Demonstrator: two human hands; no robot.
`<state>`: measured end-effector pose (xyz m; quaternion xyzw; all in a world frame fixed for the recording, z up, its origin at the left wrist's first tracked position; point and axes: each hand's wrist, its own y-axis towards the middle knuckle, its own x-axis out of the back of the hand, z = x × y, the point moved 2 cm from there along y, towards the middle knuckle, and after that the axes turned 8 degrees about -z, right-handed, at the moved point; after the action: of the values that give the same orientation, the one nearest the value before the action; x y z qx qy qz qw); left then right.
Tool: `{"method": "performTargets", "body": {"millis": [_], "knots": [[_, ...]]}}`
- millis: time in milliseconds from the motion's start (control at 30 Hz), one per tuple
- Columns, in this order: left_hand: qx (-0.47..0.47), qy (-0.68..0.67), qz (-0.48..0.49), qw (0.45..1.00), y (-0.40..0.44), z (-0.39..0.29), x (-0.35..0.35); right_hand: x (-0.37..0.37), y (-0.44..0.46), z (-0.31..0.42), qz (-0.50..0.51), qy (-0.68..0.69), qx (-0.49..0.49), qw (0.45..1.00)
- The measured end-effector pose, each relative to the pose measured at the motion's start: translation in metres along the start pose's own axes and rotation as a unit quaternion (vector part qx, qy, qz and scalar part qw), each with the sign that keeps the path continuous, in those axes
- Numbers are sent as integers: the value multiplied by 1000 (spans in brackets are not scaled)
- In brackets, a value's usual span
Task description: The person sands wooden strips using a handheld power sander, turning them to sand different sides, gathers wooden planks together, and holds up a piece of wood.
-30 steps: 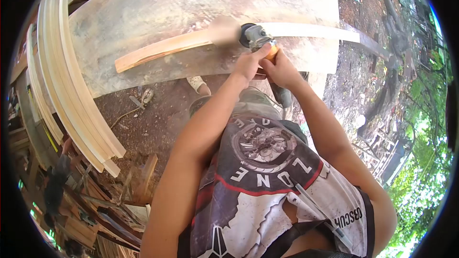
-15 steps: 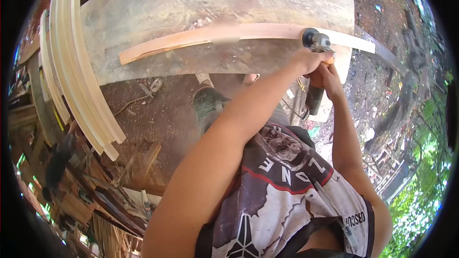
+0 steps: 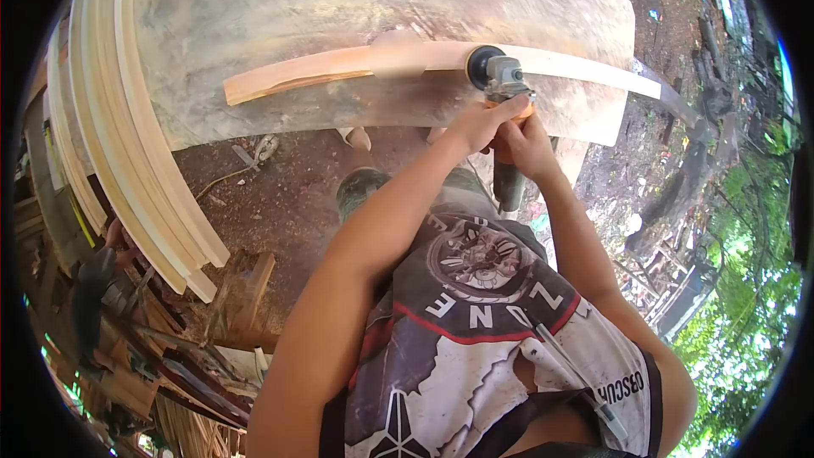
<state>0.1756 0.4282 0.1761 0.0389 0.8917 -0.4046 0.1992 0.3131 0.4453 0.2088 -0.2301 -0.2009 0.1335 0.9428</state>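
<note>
Pale, gently bowed wooden strip (image 3: 445, 56): it lies lengthwise on the broad, stained, whitish tabletop (image 3: 339, 0) before me. Far left, long, curved, pale-yellow wooden strips (image 3: 127, 119) are stacked beside the table; whether those are finished or waiting, I cannot tell. Near them on the brown earth (image 3: 280, 191) lies a thin tan cord (image 3: 222, 182). My strip's left end looks rough along its lower edge, so I judge that stretch unfinished; a blurred patch hides part further along. Right of that, the round black disc (image 3: 482, 68) of my grey-and-orange angle grinder (image 3: 507, 76) sits over the strip, so the work seems partway through. My left hand (image 3: 490, 123) curls around the orange section; my right hand (image 3: 532, 148) wraps the tool close beside it. Further right, the strip overhangs the table's edge, looking bright, though I cannot tell how much the disc has covered. Beyond stands leafy green foliage (image 3: 738, 331), well apart from the tool.
</note>
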Motion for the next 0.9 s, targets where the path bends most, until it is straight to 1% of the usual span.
{"method": "performTargets", "body": {"millis": [33,100,133,167,233,267,300,367,400,433,500,533,600,633,700,767,833,867,900], "knots": [[-1,-3,3,1000,-9,0,12,-14,-2,6,-1,-4,-1,1000],[-38,-86,-16,995,-30,-2,36,-41,-10,25,33,-21,-24,999],[-39,-84,-20,995,-39,0,49,-54,-13,33,62,-31,-50,996],[-39,-86,-18,995,-45,2,63,-69,-17,42,61,-33,-51,996],[-17,-92,-5,996,-60,1,88,-96,-23,56,55,-83,-36,994],[-11,-93,-18,995,-71,2,101,-107,-21,55,86,-83,-30,992],[-14,-95,-17,995,-74,6,114,-118,-22,58,86,-86,-28,992],[-34,-119,-62,990,-78,13,138,-143,-22,66,66,-141,9,988],[-30,-124,-68,989,-93,3,146,-156,-21,69,79,-110,1,991],[-33,-127,-70,989,-96,6,157,-165,-20,74,81,-113,4,990],[-22,-153,-76,985,-101,12,175,-183,-21,85,104,-154,-40,982],[-25,-154,-76,985,-105,12,182,-190,-20,87,104,-156,-37,982],[-38,-164,-104,980,-114,10,196,-206,-16,89,135,-183,-57,972],[-41,-164,-104,980,-119,8,201,-212,-17,92,135,-184,-55,972],[-60,-181,-126,974,-127,6,212,-225,-18,98,136,-167,-10,976],[-65,-165,-114,978,-126,15,229,-239,-14,92,120,-232,24,965],[-62,-180,-150,970,-138,12,241,-253,-18,117,139,-249,51,957],[-60,-175,-141,973,-141,10,243,-258,-18,126,129,-247,47,959],[-71,-198,-158,965,-145,8,246,-263,-19,134,142,-260,38,954]]}}
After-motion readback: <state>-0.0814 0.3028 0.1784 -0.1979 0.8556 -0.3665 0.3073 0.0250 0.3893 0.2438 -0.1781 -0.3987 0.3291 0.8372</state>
